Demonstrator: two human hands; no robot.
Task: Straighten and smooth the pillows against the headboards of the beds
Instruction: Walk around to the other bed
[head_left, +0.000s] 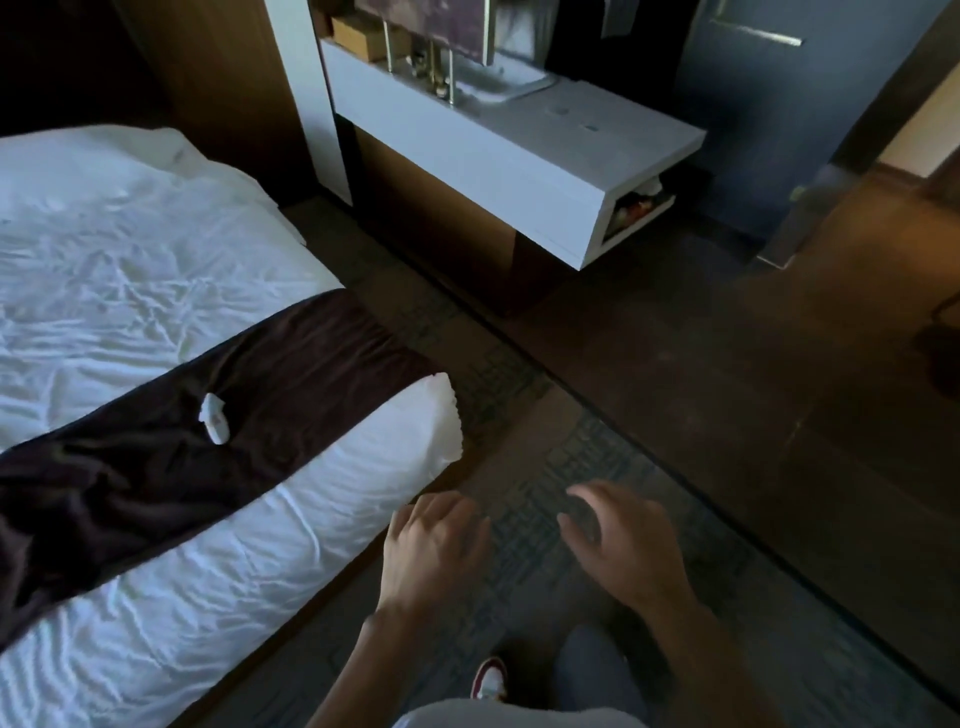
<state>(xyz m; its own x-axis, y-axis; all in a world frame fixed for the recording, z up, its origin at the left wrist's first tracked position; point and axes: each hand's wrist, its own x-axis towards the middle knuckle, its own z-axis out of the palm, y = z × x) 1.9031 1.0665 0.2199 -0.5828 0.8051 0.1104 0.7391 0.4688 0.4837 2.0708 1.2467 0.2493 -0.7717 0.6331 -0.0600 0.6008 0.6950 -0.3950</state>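
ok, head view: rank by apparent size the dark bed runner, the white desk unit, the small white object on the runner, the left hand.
1. dark bed runner
2. white desk unit
3. left hand, enlarged by nearness to the camera
4. small white object

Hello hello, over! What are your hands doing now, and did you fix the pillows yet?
Left hand, right hand open, empty, over carpet. Pillow at bed head untouched. Small white object lying on dark runner.

Dim room; cool light brightens white bed sheet (130, 249), floor (675, 389) dark, slight blur, wide-angle edge bending.
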